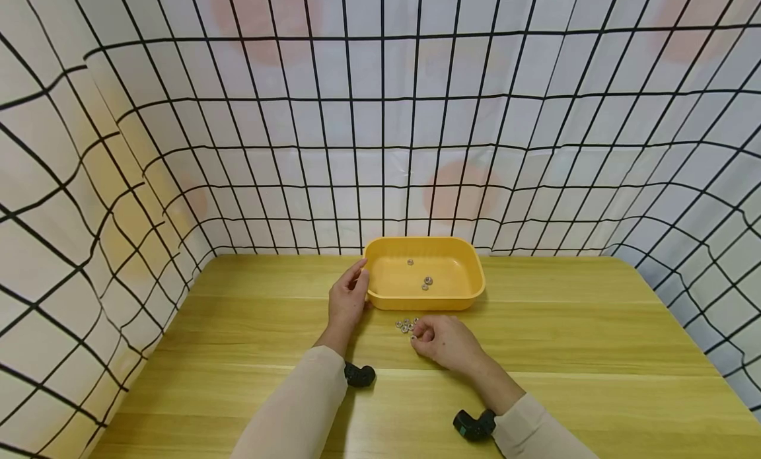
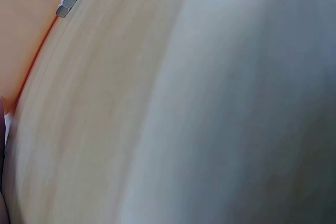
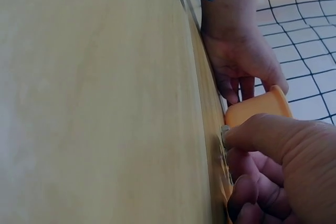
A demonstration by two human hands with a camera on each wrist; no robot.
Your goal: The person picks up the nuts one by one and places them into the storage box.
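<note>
A yellow plastic tray (image 1: 425,304) stands on the table with several metal nuts (image 1: 428,281) lying apart inside it. My left hand (image 1: 347,300) holds the tray's left end, thumb and fingers at the rim. Just in front of the tray lies a small cluster of hex nuts (image 1: 405,325) on the wood. My right hand (image 1: 448,343) is at the right side of this cluster, its thumb and index finger pinching a nut (image 1: 413,337). In the right wrist view the thumb covers part of a nut (image 3: 225,128). The left wrist view shows nuts (image 2: 65,4) beside the orange-looking tray wall (image 2: 26,35).
The wooden table (image 1: 594,353) extends to both sides and toward me. A white cloth wall with a black grid (image 1: 404,115) rises behind the tray and along both sides. Black wrist devices (image 1: 359,375) sit at both wrists.
</note>
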